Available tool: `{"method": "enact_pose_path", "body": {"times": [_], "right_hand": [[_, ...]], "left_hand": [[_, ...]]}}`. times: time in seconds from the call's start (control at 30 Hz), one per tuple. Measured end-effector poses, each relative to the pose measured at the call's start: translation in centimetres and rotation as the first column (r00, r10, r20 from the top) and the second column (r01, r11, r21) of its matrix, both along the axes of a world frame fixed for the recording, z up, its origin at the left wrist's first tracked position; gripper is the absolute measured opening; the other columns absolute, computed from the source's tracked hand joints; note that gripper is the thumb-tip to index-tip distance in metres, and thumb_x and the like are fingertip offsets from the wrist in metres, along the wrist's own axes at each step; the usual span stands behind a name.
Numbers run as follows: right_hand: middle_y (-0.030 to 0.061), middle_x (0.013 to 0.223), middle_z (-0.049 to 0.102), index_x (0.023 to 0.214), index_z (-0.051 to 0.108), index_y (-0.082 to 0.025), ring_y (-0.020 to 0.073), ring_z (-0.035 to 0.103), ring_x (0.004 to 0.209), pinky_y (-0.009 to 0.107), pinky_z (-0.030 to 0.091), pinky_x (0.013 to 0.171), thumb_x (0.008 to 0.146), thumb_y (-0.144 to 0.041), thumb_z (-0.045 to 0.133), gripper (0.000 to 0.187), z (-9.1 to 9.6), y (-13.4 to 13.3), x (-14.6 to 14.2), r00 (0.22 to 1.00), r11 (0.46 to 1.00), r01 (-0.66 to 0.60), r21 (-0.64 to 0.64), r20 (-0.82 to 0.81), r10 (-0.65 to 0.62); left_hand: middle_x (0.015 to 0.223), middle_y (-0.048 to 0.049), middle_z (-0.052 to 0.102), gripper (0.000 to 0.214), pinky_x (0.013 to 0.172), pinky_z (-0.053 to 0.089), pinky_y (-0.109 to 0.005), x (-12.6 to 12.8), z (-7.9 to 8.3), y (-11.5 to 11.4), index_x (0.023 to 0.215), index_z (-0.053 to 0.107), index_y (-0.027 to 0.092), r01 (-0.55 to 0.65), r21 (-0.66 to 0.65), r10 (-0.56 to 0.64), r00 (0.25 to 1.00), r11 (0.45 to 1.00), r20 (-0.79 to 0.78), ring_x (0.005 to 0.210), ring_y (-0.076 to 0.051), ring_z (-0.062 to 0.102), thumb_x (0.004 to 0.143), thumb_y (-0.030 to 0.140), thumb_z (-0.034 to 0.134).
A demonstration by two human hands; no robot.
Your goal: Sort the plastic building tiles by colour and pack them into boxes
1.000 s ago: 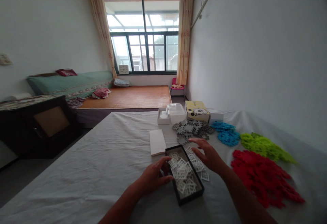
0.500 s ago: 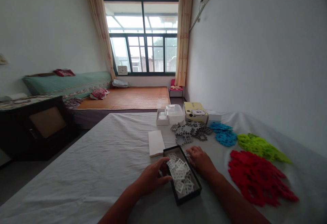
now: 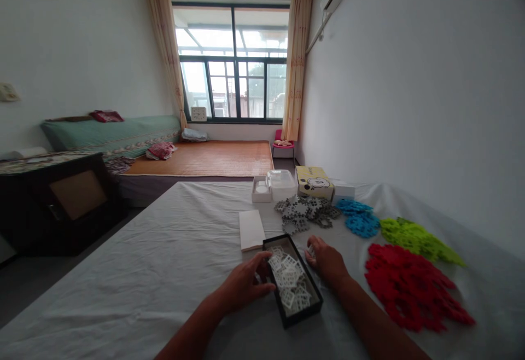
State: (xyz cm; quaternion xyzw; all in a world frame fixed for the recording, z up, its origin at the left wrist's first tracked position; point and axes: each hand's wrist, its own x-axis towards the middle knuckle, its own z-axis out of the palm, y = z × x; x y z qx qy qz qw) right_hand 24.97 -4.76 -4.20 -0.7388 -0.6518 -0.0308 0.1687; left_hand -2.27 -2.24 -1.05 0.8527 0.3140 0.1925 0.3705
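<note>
A black open box (image 3: 315, 306) lies on the cloth before me, tilted slightly in its heading. Inside is a heap of white square lattice plastic pieces (image 3: 290, 277). At the box's left long side rests my left hand (image 3: 246, 283), its thumb and fingers apart and touching the rim. To the right of the box, my right hand (image 3: 328, 261) is curled, with a small whitish piece (image 3: 310, 250) showing at its fingertips; its exact shape is mostly hidden. Just beyond the box is a white lid-like panel (image 3: 251, 231).
Grey (image 3: 303, 211), blue (image 3: 361, 219), lime green (image 3: 418, 239) and red pieces (image 3: 414, 289) lie in piles on the right. Behind them stand a clear plastic container (image 3: 281, 185), a small white box (image 3: 261, 195) and a yellow cartoon box (image 3: 314, 183).
My right hand has drawn slightly right, away from the box, and its fingers are more curled. My left hand stays at the box's rim. The camera view has tilted up slightly.
</note>
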Motion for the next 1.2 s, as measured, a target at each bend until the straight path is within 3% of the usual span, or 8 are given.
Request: {"method": "enact_pose_path", "body": {"times": [0.13, 0.3, 0.37, 0.47, 0.67, 0.83, 0.97, 1.2], "right_hand": [[0.0012, 0.076, 0.064, 0.083, 0.054, -0.021, 0.0152, 0.06, 0.07, 0.023, 0.038, 0.062, 0.08, -0.028, 0.052, 0.008, 0.5, 0.0, 0.9, 0.988, 0.994, -0.073, 0.081, -0.132, 0.083], [0.0001, 0.07, 0.061, 0.082, 0.054, -0.02, 0.0131, 0.056, 0.061, 0.023, 0.043, 0.061, 0.081, -0.042, 0.053, 0.022, 2.8, -1.1, -1.1, 0.91, 0.901, 0.034, 0.433, -0.386, 0.151], [0.0012, 0.075, 0.063, 0.086, 0.057, -0.021, 0.0138, 0.058, 0.066, 0.023, 0.046, 0.064, 0.08, -0.044, 0.056, 0.023, 3.7, -1.5, -2.9, 0.871, 0.879, -0.104, 0.466, -0.383, 0.306], [0.006, 0.101, 0.064, 0.105, 0.059, -0.024, 0.0193, 0.058, 0.095, 0.031, 0.048, 0.083, 0.08, -0.041, 0.058, 0.031, 4.1, -1.2, -4.2, 0.804, 0.818, -0.404, 0.411, -0.266, 0.531], [0.0098, 0.128, 0.053, 0.124, 0.053, -0.022, 0.0238, 0.043, 0.122, 0.044, 0.033, 0.104, 0.085, -0.028, 0.045, 0.04, 1.9, -0.1, 0.8, 0.859, 0.897, -0.43, 0.104, -0.258, 0.442], [0.0061, 0.139, 0.043, 0.128, 0.049, -0.029, 0.0252, 0.034, 0.13, 0.042, 0.028, 0.107, 0.072, -0.039, 0.063, 0.058, 2.4, -2.3, 4.3, 0.783, 0.778, -0.592, -0.21, -0.379, 0.493], [0.0068, 0.138, 0.044, 0.125, 0.053, -0.03, 0.0275, 0.033, 0.129, 0.041, 0.027, 0.106, 0.059, -0.041, 0.074, 0.07, 3.9, -3.2, 4.7, 0.751, 0.725, -0.629, -0.281, -0.46, 0.474], [0.0051, 0.106, 0.061, 0.096, 0.068, -0.024, 0.0217, 0.055, 0.098, 0.032, 0.042, 0.087, 0.062, -0.021, 0.067, 0.033, 4.1, -2.6, 4.8, 0.779, 0.823, -0.536, -0.189, -0.487, 0.396]], "left_hand": [[0.091, 0.0004, 0.061, 0.06, 0.067, 0.047, -0.024, 0.0, 0.0, 0.0, 0.126, 0.039, 0.026, -0.004, 0.003, 0.004, 1.0, 1.0, -0.011, 0.074, -0.012, 0.056, 0.072, 0.029, 0.065], [0.09, 0.0006, 0.062, 0.06, 0.066, 0.047, -0.023, 0.0, 0.1, -0.1, 0.126, 0.04, 0.026, -0.012, 0.013, 0.012, 1.0, 1.0, -0.022, 0.072, -0.012, 0.056, 0.072, 0.029, 0.065], [0.088, 0.001, 0.062, 0.06, 0.065, 0.046, -0.023, 0.0, 0.2, -0.1, 0.126, 0.04, 0.026, -0.012, 0.01, 0.012, 0.999, 1.0, -0.032, 0.069, -0.012, 0.055, 0.071, 0.029, 0.065], [0.087, 0.0011, 0.062, 0.059, 0.064, 0.046, -0.023, -0.1, 0.1, -0.1, 0.126, 0.041, 0.026, -0.018, 0.007, 0.018, 1.0, 1.0, -0.021, 0.068, -0.011, 0.055, 0.072, 0.03, 0.065], [0.089, 0.0002, 0.062, 0.061, 0.065, 0.046, -0.023, -0.1, -0.1, 0.0, 0.127, 0.04, 0.026, -0.019, 0.003, 0.02, 0.999, 1.0, -0.026, 0.07, -0.012, 0.055, 0.072, 0.032, 0.065], [0.089, 0.0006, 0.063, 0.059, 0.065, 0.046, -0.023, 0.0, 0.0, 0.0, 0.126, 0.041, 0.027, -0.021, 0.01, 0.021, 0.999, 1.0, -0.043, 0.069, -0.012, 0.055, 0.072, 0.033, 0.065], [0.088, 0.0006, 0.063, 0.059, 0.065, 0.046, -0.023, 0.0, 0.1, 0.0, 0.126, 0.041, 0.026, -0.036, -0.005, 0.035, 0.998, 0.999, -0.061, 0.068, -0.011, 0.054, 0.072, 0.03, 0.064], [0.089, 0.0014, 0.062, 0.057, 0.067, 0.046, -0.023, 0.1, 0.2, -0.1, 0.126, 0.041, 0.027, -0.037, -0.003, 0.036, 0.998, 0.999, -0.057, 0.07, -0.011, 0.054, 0.073, 0.027, 0.063]]}}
